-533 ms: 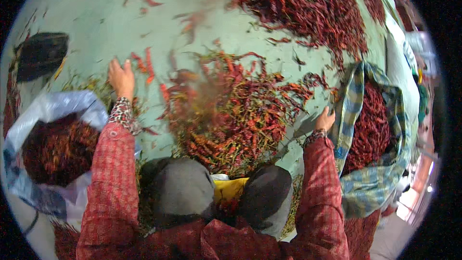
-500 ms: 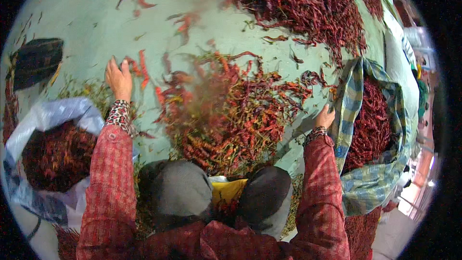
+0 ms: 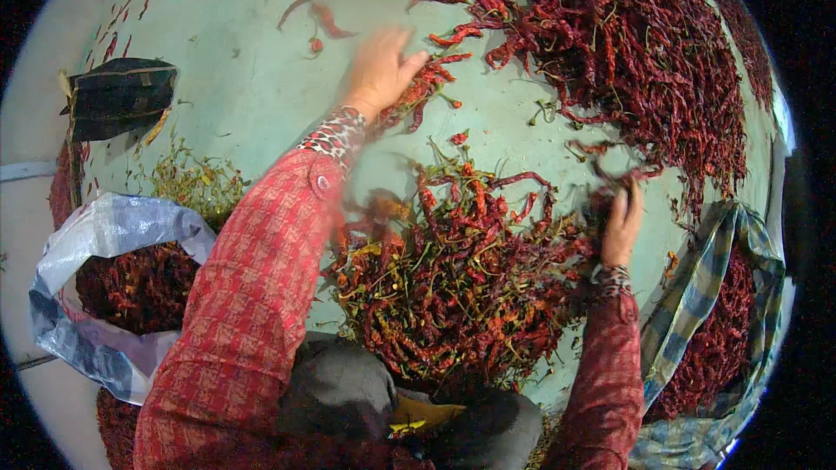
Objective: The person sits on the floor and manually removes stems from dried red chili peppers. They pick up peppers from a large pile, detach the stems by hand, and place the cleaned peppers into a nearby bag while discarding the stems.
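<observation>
My left hand (image 3: 380,72) reaches forward over the pale green sheet, its thumb apart and its blurred fingers stretched out. Several red dried chillies (image 3: 425,87) lie against its thumb side. My right hand (image 3: 623,226) is at the right edge of the near heap of dried chillies (image 3: 461,287), thumb and finger slightly apart. Beside its fingertips are dark, blurred chillies (image 3: 601,200); no firm grip on them shows. The near heap, mixed red, orange and greenish with stems, lies in front of my knees.
A large dark red chilli heap (image 3: 627,52) spreads at the far right. On the left stands a white-and-blue sack (image 3: 109,226) of dark chillies, with a black container (image 3: 122,96) beyond it. A checked sack (image 3: 684,339) of chillies stands on the right.
My left hand has swung right and forward, from beside loose chillies to a small bunch. My right hand has left the checked sack's edge for the near heap's right side. The view has shifted.
</observation>
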{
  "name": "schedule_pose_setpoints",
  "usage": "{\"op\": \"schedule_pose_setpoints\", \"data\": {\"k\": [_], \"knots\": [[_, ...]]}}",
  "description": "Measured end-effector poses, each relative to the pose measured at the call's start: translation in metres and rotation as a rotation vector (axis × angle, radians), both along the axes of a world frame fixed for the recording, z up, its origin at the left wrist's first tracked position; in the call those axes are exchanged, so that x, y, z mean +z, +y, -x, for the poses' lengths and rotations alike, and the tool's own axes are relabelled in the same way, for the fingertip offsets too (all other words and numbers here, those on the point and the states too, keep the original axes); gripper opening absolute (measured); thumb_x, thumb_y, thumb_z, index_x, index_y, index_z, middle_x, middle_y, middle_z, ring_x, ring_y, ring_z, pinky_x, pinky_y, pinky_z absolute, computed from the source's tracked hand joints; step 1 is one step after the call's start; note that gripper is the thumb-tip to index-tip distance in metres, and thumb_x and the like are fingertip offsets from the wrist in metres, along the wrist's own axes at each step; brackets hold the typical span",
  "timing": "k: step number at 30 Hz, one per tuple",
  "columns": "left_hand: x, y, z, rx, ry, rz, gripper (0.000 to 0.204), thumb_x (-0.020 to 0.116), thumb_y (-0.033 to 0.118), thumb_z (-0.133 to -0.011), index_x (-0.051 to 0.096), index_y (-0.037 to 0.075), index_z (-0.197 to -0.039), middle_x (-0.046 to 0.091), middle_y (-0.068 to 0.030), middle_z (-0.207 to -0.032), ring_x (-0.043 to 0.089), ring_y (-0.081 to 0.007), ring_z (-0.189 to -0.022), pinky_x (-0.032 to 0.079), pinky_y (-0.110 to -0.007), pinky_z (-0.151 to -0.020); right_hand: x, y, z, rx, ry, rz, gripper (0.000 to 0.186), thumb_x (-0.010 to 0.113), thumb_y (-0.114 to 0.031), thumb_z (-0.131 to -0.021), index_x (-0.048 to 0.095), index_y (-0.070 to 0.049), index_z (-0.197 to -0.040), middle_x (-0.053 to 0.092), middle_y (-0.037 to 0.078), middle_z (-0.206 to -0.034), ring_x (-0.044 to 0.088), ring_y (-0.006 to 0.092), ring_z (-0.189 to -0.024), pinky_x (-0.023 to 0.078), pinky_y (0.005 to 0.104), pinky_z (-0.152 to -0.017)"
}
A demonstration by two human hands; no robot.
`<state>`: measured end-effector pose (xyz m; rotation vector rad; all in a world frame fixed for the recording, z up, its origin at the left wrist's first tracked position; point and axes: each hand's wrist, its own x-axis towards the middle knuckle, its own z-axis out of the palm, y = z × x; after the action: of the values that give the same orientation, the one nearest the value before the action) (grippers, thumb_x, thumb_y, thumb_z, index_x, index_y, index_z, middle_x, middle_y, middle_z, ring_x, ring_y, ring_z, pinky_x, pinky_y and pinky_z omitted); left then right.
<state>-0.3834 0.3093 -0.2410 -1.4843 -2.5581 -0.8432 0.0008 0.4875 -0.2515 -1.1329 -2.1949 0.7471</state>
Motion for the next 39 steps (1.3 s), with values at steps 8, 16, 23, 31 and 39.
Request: {"op": "schedule_pose_setpoints", "data": {"k": [8,16,23,31,39], "knots": [[0.004,-0.008,-0.087,-0.596,-0.131,-0.034,0.037,0.052,0.022,-0.075,0.049,0.005,-0.108,0.049,-0.0128,-0.110,0.045,-0.0291,-0.103,0.034,-0.037,-0.088,0.035,-0.091,0.098,0.653,-0.079,0.110,0.039,0.052,-0.025,-0.079,0.047,-0.003,-0.111,0.045,0.018,-0.115,0.039,0.0315,-0.111,0.028,0.0368,-0.095],[0.031,-0.054,0.007,0.001,-0.100,-0.064,0.040,0.050,0.024,-0.078,0.046,0.002,-0.111,0.049,-0.0157,-0.111,0.044,-0.0296,-0.105,0.036,-0.036,-0.088,0.052,-0.031,0.082,0.345,0.044,-0.016,0.023,0.052,-0.009,-0.077,0.053,-0.003,-0.099,0.055,0.013,-0.098,0.051,0.0284,-0.095,0.038,0.0351,-0.085],[-0.009,-0.068,0.131,0.593,-0.135,-0.044,0.040,0.047,0.026,-0.081,0.046,0.001,-0.112,0.048,-0.0175,-0.112,0.045,-0.0311,-0.104,0.035,-0.036,-0.088,0.024,-0.007,0.109,0.189,-0.049,-0.115,0.039,0.058,-0.012,-0.074,0.046,-0.005,-0.111,0.040,0.017,-0.117,0.036,0.0324,-0.111,0.027,0.0373,-0.095],[-0.009,0.063,-0.019,-0.306,0.005,0.006,0.038,0.049,0.015,-0.077,0.045,0.005,-0.113,0.047,-0.0144,-0.113,0.043,-0.0292,-0.106,0.032,-0.036,-0.091,0.012,-0.029,0.167,0.461,0.021,-0.081,0.038,0.056,-0.003,-0.072,0.048,-0.004,-0.109,0.043,0.017,-0.114,0.038,0.0329,-0.111,0.030,0.0376,-0.094],[0.002,0.045,-0.063,-0.637,-0.208,0.094,0.040,0.046,0.007,-0.076,0.042,0.005,-0.116,0.047,-0.0139,-0.112,0.042,-0.0302,-0.106,0.031,-0.040,-0.093,0.017,-0.052,0.142,0.608,0.033,0.094,0.041,0.051,-0.001,-0.072,0.044,-0.002,-0.113,0.044,0.018,-0.113,0.037,0.0330,-0.110,0.029,0.0384,-0.095]]}}
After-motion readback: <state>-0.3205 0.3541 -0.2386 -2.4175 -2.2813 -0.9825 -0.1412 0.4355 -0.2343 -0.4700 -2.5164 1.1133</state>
